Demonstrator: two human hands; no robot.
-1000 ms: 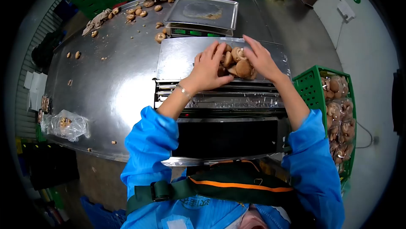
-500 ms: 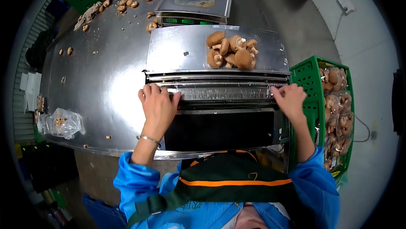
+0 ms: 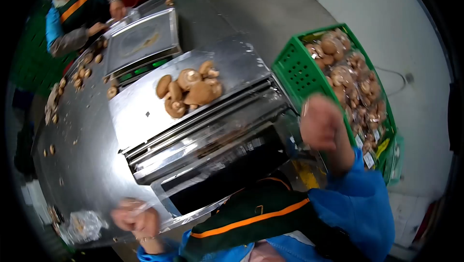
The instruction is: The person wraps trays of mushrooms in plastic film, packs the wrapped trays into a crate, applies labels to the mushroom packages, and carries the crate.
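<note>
Clear cling film (image 3: 212, 158) stretches in front of the rollers of a metal wrapping machine (image 3: 140, 126), over its black plate (image 3: 227, 180). My left hand (image 3: 137, 218) is closed at the film's left end, a bit of film showing at its fingers. My right hand (image 3: 321, 122), blurred, is closed at the right end, raised near the green crate. Its grip on the film is partly smeared. Behind the rollers, a cluster of brown shiitake mushrooms (image 3: 198, 93) lies on the machine's metal top.
A green crate (image 3: 302, 71) full of wrapped mushroom packs stands at right. Beyond the machine is a scale (image 3: 145, 44) with a metal tray. Loose mushrooms (image 3: 79, 76) and a crumpled plastic bag (image 3: 84, 225) lie at left. Another person's hands (image 3: 116, 10) work behind the scale.
Both hands have left the rollers: the left came down toward me, the right moved outward. Film now spans the black plate. My view has turned, bringing another person into sight.
</note>
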